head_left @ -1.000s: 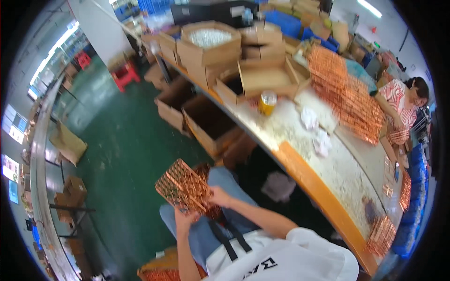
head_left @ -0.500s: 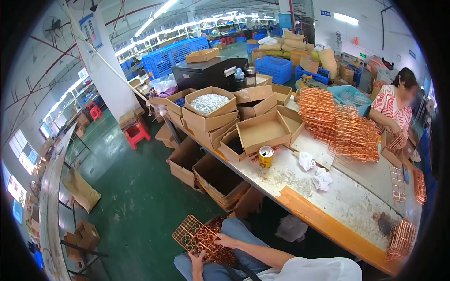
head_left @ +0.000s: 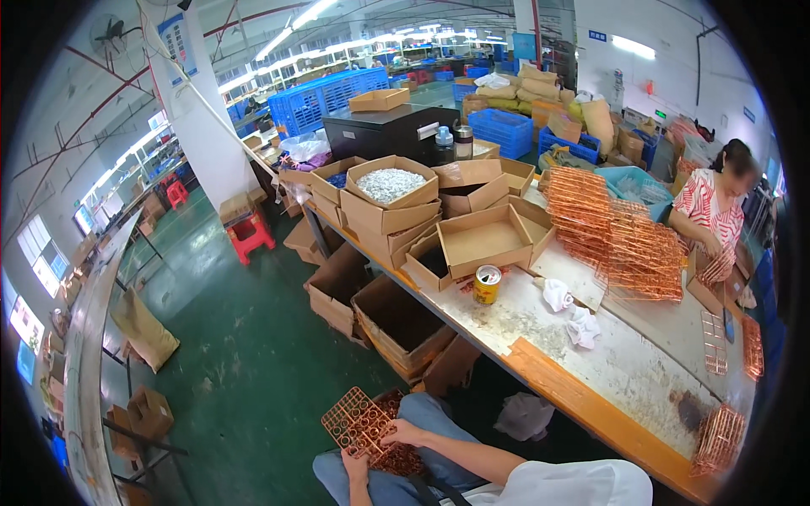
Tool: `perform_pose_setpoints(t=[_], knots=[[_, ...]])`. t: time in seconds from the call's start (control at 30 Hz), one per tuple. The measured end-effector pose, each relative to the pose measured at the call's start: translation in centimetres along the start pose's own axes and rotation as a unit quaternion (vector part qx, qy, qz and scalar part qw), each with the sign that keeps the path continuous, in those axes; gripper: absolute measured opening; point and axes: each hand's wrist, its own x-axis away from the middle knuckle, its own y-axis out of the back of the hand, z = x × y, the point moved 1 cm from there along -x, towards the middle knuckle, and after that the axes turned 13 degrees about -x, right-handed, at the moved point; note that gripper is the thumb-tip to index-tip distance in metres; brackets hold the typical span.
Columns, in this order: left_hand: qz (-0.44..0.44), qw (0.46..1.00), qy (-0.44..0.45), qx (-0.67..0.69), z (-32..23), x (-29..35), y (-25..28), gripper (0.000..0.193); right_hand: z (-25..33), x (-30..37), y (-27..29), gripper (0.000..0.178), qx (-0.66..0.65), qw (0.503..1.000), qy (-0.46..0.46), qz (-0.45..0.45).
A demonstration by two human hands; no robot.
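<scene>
Over my lap I hold a copper-coloured lattice frame (head_left: 344, 415) with rows of square openings and round rings. My left hand (head_left: 356, 465) grips its lower edge, fingers closed. My right hand (head_left: 407, 433) is closed at the right side of the same frame, its fingertips partly hidden. Just below the frame, between my legs, sits a heap of small copper-coloured pieces (head_left: 400, 461); whatever holds the heap is mostly hidden.
To my right runs a worn worktable (head_left: 624, 371) with a yellow can (head_left: 487, 285), crumpled white tissues (head_left: 582, 327) and stacked copper-coloured lattices (head_left: 645, 253). Cardboard boxes (head_left: 485, 240) crowd its far end. Open cartons (head_left: 401, 325) stand beneath. A co-worker (head_left: 713, 207) handles lattices at far right.
The lattice frame has tilted and shifted slightly to the right, with both hands still on it. The whole view has turned a little.
</scene>
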Motion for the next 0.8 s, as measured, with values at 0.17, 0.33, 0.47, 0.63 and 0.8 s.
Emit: perform_pose_setpoints(t=[0.17,0.33,0.47,0.63,0.8], knots=[[-0.009,0.999,-0.014,0.033,-1.1,0.6,-1.4,0.049,-2.5,-1.8,2.3,0.013,0.118,0.99,0.064,-0.047],[-0.015,0.999,0.004,0.028,-0.4,-0.6,-0.7,0.053,-1.6,-2.0,1.1,0.019,0.063,0.992,0.069,-0.081],[0.049,0.984,0.026,0.171,-4.2,0.9,0.5,0.047,-1.3,-2.4,0.6,0.022,0.058,0.994,0.049,-0.081],[0.04,0.973,0.039,0.226,-3.9,-0.1,-0.6,0.039,-2.4,-3.9,1.8,0.028,0.156,0.976,0.094,-0.116],[0.047,0.978,0.059,0.192,-4.3,1.1,-0.9,0.029,-2.4,-3.3,2.0,0.028,0.132,0.98,0.098,-0.108]])
